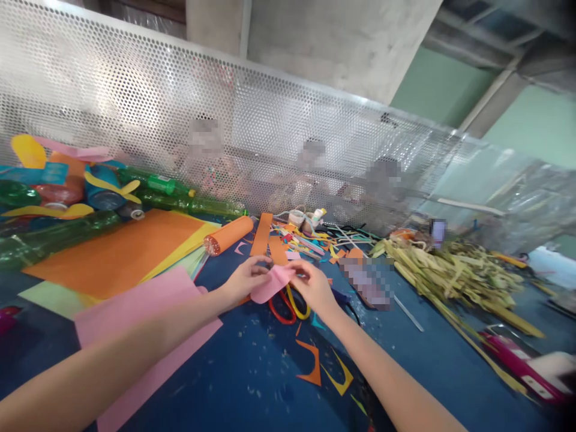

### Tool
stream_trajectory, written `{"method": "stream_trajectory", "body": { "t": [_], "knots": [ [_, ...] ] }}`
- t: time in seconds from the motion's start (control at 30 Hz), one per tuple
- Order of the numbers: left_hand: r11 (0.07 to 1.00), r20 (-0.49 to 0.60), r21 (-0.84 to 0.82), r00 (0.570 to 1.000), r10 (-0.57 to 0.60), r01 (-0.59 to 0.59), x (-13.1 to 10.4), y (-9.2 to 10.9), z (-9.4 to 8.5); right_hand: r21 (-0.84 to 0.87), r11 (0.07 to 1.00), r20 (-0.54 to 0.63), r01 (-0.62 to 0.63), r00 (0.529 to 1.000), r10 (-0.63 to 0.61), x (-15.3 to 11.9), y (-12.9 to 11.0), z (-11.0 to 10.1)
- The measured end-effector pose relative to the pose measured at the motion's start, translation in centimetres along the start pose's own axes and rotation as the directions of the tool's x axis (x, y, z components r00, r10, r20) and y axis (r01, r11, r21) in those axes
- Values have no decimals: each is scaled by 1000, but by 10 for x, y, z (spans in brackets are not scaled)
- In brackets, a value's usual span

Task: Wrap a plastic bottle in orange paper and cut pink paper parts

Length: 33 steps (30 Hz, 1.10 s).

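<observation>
Between my two hands is a small pink paper piece [271, 287], rounded at its left end and pinched narrow near its middle. My left hand [249, 279] is closed on its left upper edge. At the other end, the fingers of my right hand [311, 284] pinch the paper. Just below the paper lie scissors with a red handle loop [282, 311] and a yellow handle loop [300, 305]; their blades are hidden. Under my left forearm rests a large pink paper sheet [180, 360]. An orange paper-covered tube [228, 235] lies beyond my left hand.
Orange sheets [121, 252] and green plastic bottles [58, 237] fill the left side. Paper scraps [312, 363] lie in front. Dried leaf strips [454, 276] pile up at right, near a magenta object [522, 366]. A perforated metal screen [270, 120] stands behind, with people beyond it.
</observation>
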State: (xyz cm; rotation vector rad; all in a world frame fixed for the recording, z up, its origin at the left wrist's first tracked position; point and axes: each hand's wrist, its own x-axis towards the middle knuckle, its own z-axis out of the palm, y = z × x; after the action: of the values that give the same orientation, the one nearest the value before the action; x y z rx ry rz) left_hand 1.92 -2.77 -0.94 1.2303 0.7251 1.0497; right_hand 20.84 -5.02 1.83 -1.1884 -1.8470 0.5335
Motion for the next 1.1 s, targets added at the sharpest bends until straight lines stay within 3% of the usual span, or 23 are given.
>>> {"method": "stream_trajectory", "body": {
  "t": [0.2, 0.37, 0.67, 0.77, 0.87, 0.97, 1.1],
  "knots": [
    [985, -49, -168, 997, -58, 49, 1, 1, 0, -161, 954, 143, 252, 963, -230, -11, -20, 11],
    [992, -5, -127, 1000, -10, 10, 1, -2, -1, -227, 932, 140, 283, 956, -256, -15, -16, 18],
    [995, 19, -83, 998, 59, -57, 5, -10, -3, -281, 930, 19, 238, 970, -243, -15, -5, 21],
    [992, 25, -112, 998, 61, -58, 5, -11, -3, -268, 945, -10, 188, 980, -197, -13, -5, 18],
    [989, 15, -135, 998, 56, -54, 5, -12, -4, -288, 956, -32, 53, 997, -65, -9, -7, 9],
    [985, -28, -162, 998, 61, -65, 4, -9, -4, -455, 890, 81, -30, 994, 75, -7, -11, -2],
    [980, -75, -186, 996, 57, -70, 2, -5, -4, -646, 762, 211, -46, 949, 235, -12, -17, -3]
  ]
}}
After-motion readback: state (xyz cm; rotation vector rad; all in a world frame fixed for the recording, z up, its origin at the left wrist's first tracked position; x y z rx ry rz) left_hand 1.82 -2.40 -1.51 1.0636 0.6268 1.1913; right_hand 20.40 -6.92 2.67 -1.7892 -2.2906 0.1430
